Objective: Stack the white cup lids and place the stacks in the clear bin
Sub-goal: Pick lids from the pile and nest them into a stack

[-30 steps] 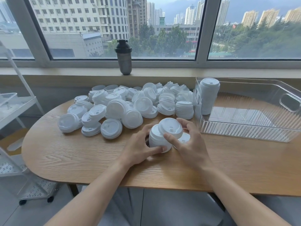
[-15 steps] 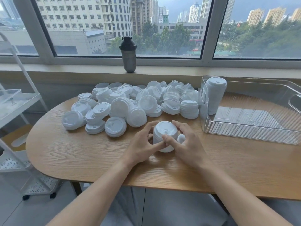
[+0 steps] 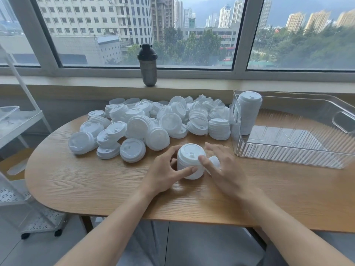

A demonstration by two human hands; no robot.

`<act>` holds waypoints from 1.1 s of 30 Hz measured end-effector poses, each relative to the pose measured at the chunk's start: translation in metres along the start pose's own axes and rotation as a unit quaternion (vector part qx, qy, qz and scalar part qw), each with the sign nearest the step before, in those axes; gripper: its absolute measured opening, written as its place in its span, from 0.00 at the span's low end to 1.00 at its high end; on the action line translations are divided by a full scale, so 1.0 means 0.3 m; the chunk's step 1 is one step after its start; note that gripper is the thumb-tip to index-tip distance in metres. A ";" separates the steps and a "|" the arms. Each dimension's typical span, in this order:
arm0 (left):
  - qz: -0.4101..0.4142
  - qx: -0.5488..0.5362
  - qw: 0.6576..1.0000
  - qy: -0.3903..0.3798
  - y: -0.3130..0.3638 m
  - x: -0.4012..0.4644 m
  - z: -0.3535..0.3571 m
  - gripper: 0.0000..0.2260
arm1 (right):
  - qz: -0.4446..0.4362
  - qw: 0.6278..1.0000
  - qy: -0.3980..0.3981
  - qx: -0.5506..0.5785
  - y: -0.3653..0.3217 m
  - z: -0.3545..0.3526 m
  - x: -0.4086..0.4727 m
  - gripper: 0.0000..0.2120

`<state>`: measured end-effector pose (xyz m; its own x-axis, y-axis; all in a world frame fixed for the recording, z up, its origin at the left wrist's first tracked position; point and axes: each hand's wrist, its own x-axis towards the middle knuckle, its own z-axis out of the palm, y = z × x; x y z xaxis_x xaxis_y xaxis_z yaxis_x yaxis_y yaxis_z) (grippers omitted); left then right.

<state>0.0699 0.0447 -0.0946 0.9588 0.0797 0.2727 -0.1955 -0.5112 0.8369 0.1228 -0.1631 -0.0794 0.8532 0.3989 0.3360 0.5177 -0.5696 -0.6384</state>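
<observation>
No legible writing appears on any item. The clear bin (image 3: 292,150) stands at the right of the table (image 3: 76,181) and holds one tall stack of lids (image 3: 248,112) upright in its near-left corner. A short lid stack (image 3: 190,162) stands on the table between both hands. The left hand (image 3: 163,169) grips its side, fingers curled around it. The right hand (image 3: 224,171) has fingers spread, thumb touching the stack's top edge. A loose lid pile (image 3: 153,121) lies behind.

Dark shaker bottle (image 3: 147,66) stands on windowsill (image 3: 76,81).
</observation>
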 end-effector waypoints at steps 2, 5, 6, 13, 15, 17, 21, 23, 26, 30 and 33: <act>0.000 0.009 1.000 -0.002 -0.004 0.004 -0.001 0.31 | 0.007 0.999 0.032 -0.007 0.047 -0.024 -0.027 0.33; 0.001 0.020 1.000 -0.003 -0.010 0.007 -0.004 0.35 | 0.024 0.999 0.030 -0.030 0.106 -0.054 -0.060 0.29; 0.000 0.023 1.000 -0.005 -0.013 0.009 -0.004 0.37 | 0.025 0.999 0.019 -0.043 0.117 -0.058 -0.064 0.32; -0.002 0.037 0.999 -0.008 -0.018 0.006 -0.003 0.40 | 0.057 0.995 -0.005 -0.076 0.121 -0.049 -0.064 0.40; -0.003 0.042 0.999 -0.008 -0.018 0.007 -0.002 0.39 | 0.065 0.996 0.003 -0.061 0.120 -0.050 -0.064 0.39; -0.001 0.048 0.999 -0.006 -0.014 0.005 -0.001 0.37 | 0.082 0.996 0.041 -0.013 0.120 -0.052 -0.062 0.38; 0.004 0.048 0.999 -0.003 -0.006 0.003 0.000 0.37 | 0.111 0.974 0.110 0.161 0.054 -0.062 -0.048 0.44; 0.005 0.047 0.999 -0.004 -0.008 0.005 -0.002 0.35 | 0.091 0.971 0.108 0.190 0.006 -0.052 -0.033 0.43; 0.004 0.030 1.000 -0.005 -0.009 0.005 -0.001 0.33 | 0.054 0.978 0.078 0.184 -0.047 -0.020 -0.003 0.38; 0.013 0.022 1.000 -0.001 -0.001 -0.002 -0.003 0.34 | 0.028 0.989 0.036 0.139 -0.084 0.026 0.025 0.42; 0.014 0.014 1.000 0.004 0.005 -0.003 -0.004 0.32 | 0.031 0.990 0.032 0.135 -0.087 0.043 0.029 0.43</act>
<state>0.0684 0.0449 -0.0930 0.9516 0.0714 0.2989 -0.2160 -0.5366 0.8157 0.1160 -0.1354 -0.0688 0.8895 0.3182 0.3280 0.4360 -0.3759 -0.8177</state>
